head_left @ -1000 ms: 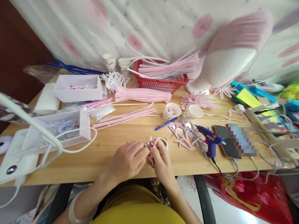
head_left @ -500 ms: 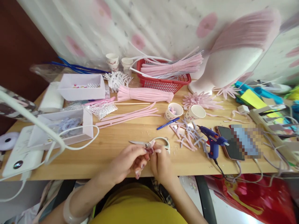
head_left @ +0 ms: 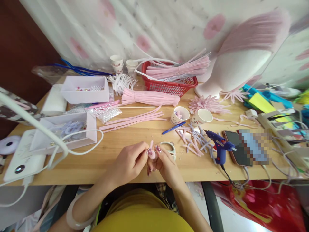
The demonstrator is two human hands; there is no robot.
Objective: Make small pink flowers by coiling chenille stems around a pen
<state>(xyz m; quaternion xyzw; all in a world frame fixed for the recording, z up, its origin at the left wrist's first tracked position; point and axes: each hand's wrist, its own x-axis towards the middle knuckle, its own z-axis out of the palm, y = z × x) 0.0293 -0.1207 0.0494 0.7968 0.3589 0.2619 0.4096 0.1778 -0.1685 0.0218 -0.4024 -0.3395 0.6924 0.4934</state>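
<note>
Floral curtain (head_left: 60,19) behind, wooden table (head_left: 116,170) below. Far left: white power bank (head_left: 20,161), then two white boxes, the nearer one (head_left: 89,137) with bluish bits inside, the farther one (head_left: 84,93) with beads. Bag of white beads (head_left: 111,115) just right of them. Left hand (head_left: 127,162) over front of table, thumb and forefinger pinched together on small curled pink piece (head_left: 152,154); piece sits between both hands, short end pointing up. Loose pink stems (head_left: 132,121) and tied pink bundle (head_left: 149,97) lie beyond. Right hand (head_left: 169,169) grips the piece from the other side, thumb on it, other fingers curled, contact partly hidden. Scissors (head_left: 174,151) behind right hand, only handle loops clear. Red basket (head_left: 169,87) at back; blue pen (head_left: 173,128) in front of two paper cups (head_left: 202,116). Cut fuzzy pieces (head_left: 193,141) next, then blue glue gun (head_left: 220,146), then dark phone (head_left: 238,151).
</note>
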